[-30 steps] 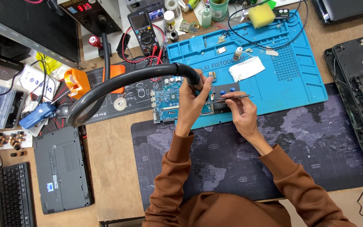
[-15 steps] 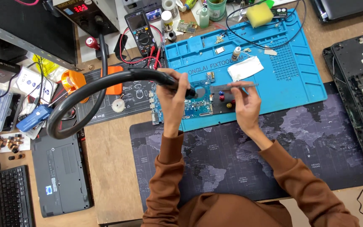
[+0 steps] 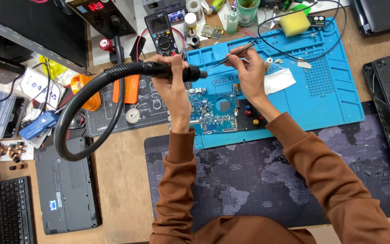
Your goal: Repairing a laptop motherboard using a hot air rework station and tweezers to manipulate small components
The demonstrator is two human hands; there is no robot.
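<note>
Your left hand [image 3: 173,86] holds a black plastic tool [image 3: 172,70] with a smooth, bendy rubber hose [image 3: 75,106]. Your right hand [image 3: 251,72] holds thin shiny metal tweezers [image 3: 231,55]. The blue mat [image 3: 330,90] looks like soft matt rubber. The table [image 3: 125,180] is pale wood. Your brown sleeves [image 3: 177,180] are soft cloth.

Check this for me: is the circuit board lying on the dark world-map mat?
No, the circuit board lies on the blue silicone work mat, just beyond the dark world-map mat.

Bright, even overhead light; soft shadows, sharp focus throughout.
</note>
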